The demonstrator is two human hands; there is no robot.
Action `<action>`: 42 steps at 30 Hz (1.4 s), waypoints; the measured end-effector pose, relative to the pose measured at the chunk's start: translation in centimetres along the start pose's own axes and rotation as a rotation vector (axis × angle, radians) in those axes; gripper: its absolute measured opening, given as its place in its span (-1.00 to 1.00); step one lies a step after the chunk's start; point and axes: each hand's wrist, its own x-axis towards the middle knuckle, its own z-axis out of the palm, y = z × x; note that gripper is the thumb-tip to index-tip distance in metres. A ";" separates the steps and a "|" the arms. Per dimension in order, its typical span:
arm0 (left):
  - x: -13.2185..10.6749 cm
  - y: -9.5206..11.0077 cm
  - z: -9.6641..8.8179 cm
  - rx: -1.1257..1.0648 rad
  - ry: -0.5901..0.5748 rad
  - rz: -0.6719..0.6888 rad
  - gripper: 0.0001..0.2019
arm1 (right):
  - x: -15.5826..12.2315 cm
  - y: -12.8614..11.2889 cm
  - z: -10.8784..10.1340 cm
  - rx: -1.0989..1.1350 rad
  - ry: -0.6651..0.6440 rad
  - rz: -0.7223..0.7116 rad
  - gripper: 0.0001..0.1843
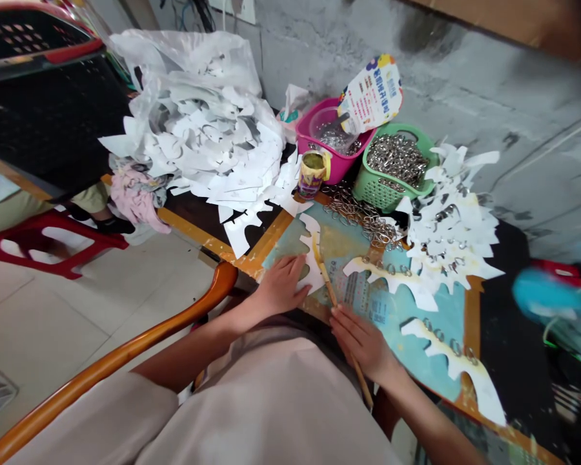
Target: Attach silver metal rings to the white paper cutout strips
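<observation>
A white jagged paper cutout (312, 261) is pressed flat on the teal table mat (392, 310), near centre, by the left hand (281, 284), fingers spread apart. A thin wooden brush (327, 278) is clamped in the right hand (363, 342), with its tip laid on the cutout. A small yellow pot (314, 171) stands farther off.

Left hand (283, 284) flat, right hand (363, 339) gripping

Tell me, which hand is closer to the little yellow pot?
The left hand. It lies flat on a white paper cutout, with the yellow pot farther up the table. The right hand, holding a brush, sits farther back, nearer the person's body.
</observation>
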 end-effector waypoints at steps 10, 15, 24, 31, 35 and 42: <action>0.0 0.0 0.1 -0.049 -0.008 -0.008 -0.36 | 0.3 -0.8 -2.3 0.062 -0.234 -0.095 -0.56; 0.0 0.1 -0.1 -0.024 -0.011 -0.019 -0.37 | -0.8 -1.2 -4.6 0.233 -0.236 -0.071 -0.54; 0.0 -0.2 0.1 -0.011 -0.002 0.002 -0.36 | -2.1 1.0 -13.0 0.523 0.638 0.638 -0.44; 0.0 -0.1 -0.6 -0.017 -0.002 0.009 -0.38 | 5.9 8.1 -8.6 0.855 0.635 0.928 -0.73; -0.1 -0.2 -1.3 -0.022 -0.008 -0.002 -0.37 | 8.6 10.9 -5.5 0.952 0.558 0.943 -0.84; -0.3 -0.6 -1.3 -0.073 -0.013 0.032 -0.37 | 8.9 13.6 -4.9 1.082 0.418 0.962 -0.88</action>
